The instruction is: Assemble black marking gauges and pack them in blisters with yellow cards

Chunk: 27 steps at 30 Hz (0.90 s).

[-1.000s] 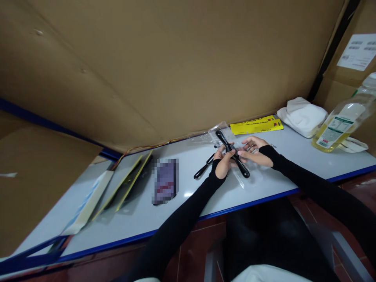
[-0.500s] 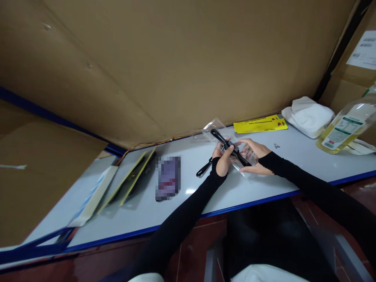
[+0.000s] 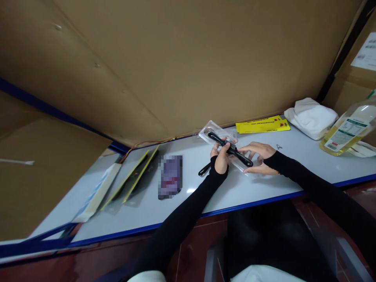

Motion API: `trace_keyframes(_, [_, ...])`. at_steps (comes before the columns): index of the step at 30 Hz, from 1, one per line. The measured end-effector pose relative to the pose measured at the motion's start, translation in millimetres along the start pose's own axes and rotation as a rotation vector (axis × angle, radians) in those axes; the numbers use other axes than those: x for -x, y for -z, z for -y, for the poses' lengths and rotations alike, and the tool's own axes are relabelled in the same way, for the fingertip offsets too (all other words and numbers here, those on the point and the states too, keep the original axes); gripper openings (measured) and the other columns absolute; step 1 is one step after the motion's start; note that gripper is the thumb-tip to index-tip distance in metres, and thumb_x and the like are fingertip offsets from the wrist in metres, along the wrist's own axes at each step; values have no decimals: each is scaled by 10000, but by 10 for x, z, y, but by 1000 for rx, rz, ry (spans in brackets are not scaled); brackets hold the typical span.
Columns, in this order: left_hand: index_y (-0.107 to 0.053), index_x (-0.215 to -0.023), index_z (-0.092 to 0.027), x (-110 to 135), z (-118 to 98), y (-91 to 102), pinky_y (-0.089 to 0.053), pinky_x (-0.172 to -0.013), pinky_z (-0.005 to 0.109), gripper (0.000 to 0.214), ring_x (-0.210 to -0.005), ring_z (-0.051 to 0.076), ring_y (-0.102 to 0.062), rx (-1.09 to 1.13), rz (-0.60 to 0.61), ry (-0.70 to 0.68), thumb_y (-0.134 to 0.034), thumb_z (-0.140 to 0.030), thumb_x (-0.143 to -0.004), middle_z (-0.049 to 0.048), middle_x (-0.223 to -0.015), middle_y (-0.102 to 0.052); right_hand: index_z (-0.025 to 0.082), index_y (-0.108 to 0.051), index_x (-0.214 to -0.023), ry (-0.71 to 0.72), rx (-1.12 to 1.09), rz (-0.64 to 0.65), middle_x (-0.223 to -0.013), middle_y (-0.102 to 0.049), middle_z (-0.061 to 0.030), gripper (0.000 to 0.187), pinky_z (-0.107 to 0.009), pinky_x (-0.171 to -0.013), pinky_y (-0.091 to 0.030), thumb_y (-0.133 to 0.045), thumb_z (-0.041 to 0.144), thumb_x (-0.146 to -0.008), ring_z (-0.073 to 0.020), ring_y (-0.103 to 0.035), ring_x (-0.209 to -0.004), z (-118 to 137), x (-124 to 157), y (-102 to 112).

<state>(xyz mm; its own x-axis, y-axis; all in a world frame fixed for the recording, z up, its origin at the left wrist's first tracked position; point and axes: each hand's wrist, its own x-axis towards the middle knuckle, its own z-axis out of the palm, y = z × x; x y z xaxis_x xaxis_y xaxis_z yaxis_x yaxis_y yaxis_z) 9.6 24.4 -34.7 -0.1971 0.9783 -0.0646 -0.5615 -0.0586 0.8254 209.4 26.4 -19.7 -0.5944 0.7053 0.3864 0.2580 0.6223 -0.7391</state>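
Left hand [image 3: 221, 159] closed on black two-handled tool [image 3: 233, 151] at its middle, above tabletop [image 3: 305, 169] | right hand [image 3: 261, 156] half open, thumb and fingers spread around tool's near end | clear plastic packaging [image 3: 221, 132] under tool | bottle [image 3: 346, 131], white-and-green label, print too small | yellow cards [image 3: 262, 126], upside-down lettering "WOODWORKING TOOL"

The black tool [image 3: 232, 150] is gleaming, smooth and glossy, over clear, shiny plastic packaging [image 3: 205, 131]; at two o'clock from it yellow cards [image 3: 263, 126] are looking smooth and papery, white cloth [image 3: 310, 117] is showing matt beyond; at twelve, brown cardboard [image 3: 205, 70] is staying dull; the glossy white tabletop [image 3: 188, 170] is reflecting light
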Motion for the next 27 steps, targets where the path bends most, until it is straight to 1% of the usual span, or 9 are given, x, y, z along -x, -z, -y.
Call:
trace_keyframes(3, [-595,-1100,-231,-35,-7,17,-658,-802,476,584,-1000,346,-781,5,-14,1,-918,-337,-625,52,-900,-792,282,-766,-1285,63,101,-67,-1137,-777,-69,580,-334,-685,-620,-882,523,-771,-188,-741,-787,-34,-10,-7])
trace_keyframes(6, [-615,-1091,-211,-67,-29,35,-661,-776,458,577,-971,353,-787,3,-41,12,-920,-360,-624,41,-845,-769,290,-813,-1205,95,202,-153,-1174,-810,-73,414,-421,-884,-633,-804,520,-860,-259,-781,-967,-71,-19,-44])
trace_keyframes(9, [-601,-1125,-197,-91,-76,47,-664,-743,451,602,-927,353,-797,-15,-40,74,-916,-423,-664,72,-913,-774,281,-825,-1179,45,287,-197,-1177,-819,-73,326,-438,-924,-623,-665,485,-980,-284,-789,-1032,-88,-17,-50])
trace_keyframes(12, [-557,-1212,-180,-115,-162,54,-648,-635,423,647,-881,359,-801,-26,-45,231,-828,-575,-778,142,-1025,-777,286,-823,-1131,-23,299,-230,-1014,-838,-50,323,-404,-827,-626,-584,479,-1033,-240,-780,-827,-67,-15,-10])
trace_keyframes(16, [-519,-1269,-135,-162,-297,76,-497,-423,311,751,-830,375,-796,-14,-12,396,-585,-781,-891,236,-1081,-753,250,-791,-1037,-139,46,-331,-841,-782,-28,389,-307,-552,-584,-544,552,-1029,-169,-691,-607,10,-38,53])
trace_keyframes(18, [-509,-1285,-128,-190,-334,90,-435,-394,283,745,-752,345,-788,-17,-15,388,-500,-787,-936,233,-1040,-753,224,-763,-1019,-221,-154,-404,-832,-765,-42,461,-270,-409,-521,-573,642,-985,-164,-683,-571,51,-64,60])
trace_keyframes(21, [-496,-1313,-128,-237,-314,114,-427,-413,267,641,-666,287,-763,-24,-73,329,-399,-694,-1027,197,-952,-761,199,-724,-983,-298,-387,-488,-862,-769,-75,573,-262,-343,-510,-683,757,-856,-180,-700,-566,111,-105,51])
trace_keyframes(24, [-540,-1303,-126,-278,-220,148,-442,-428,270,650,-634,266,-747,-26,-115,240,-395,-699,-1031,161,-878,-755,193,-680,-941,-352,-466,-540,-855,-777,-84,643,-248,-302,-472,-712,818,-792,-145,-645,-449,177,-125,50])
trace_keyframes(27, [-551,-1328,-129,-301,-133,181,-476,-441,288,724,-594,268,-733,-19,-151,178,-400,-757,-1002,122,-803,-732,199,-630,-867,-404,-488,-560,-726,-738,-45,679,-222,-256,-390,-700,866,-762,-107,-551,-339,215,-127,66])
